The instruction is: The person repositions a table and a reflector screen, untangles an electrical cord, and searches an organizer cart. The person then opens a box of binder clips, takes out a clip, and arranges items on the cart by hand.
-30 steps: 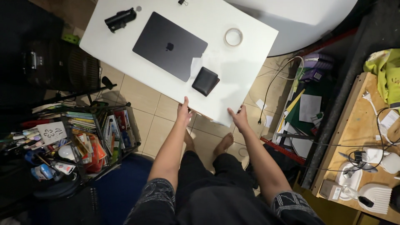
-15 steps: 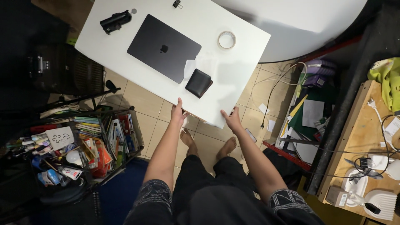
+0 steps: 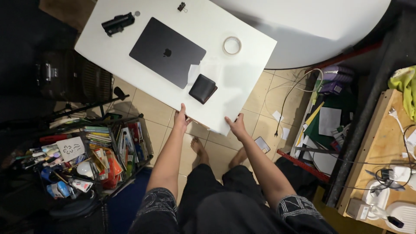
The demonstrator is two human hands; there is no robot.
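Both hands clamp the near edge of the white counter [image 3: 242, 82]: the left hand [image 3: 180, 118] has its fingers curled over the rim near the middle of that edge, and the right hand [image 3: 237, 125] closes its grip at the near right corner, thumb on top and fingers apparently tucked beneath. Neither grip holds anything else.

The counter stands over the tiled floor [image 3: 151, 108], directly ahead of the person, whose bare feet [image 3: 200, 146] sit just below the held edge. On it lie a closed dark laptop [image 3: 167, 52], a black wallet [image 3: 203, 88] near the hands, a roll of tape [image 3: 232, 45], a black handheld device [image 3: 116, 23] and a small binder clip [image 3: 181, 6].

Judging from this, the main risk is a tilt or jerk of the top: the loose things could slide, with the wallet closest to the edge and the laptop the costliest to drop. The feet are exposed to the edge or anything falling. A loose cable [image 3: 286, 97] on the floor to the right and the crowded wire rack [image 3: 99, 147] on the left could snag a leg of the counter.

Both arms reach forward and down, nearly straight, elbows slightly bent, wrists level with the counter's edge.
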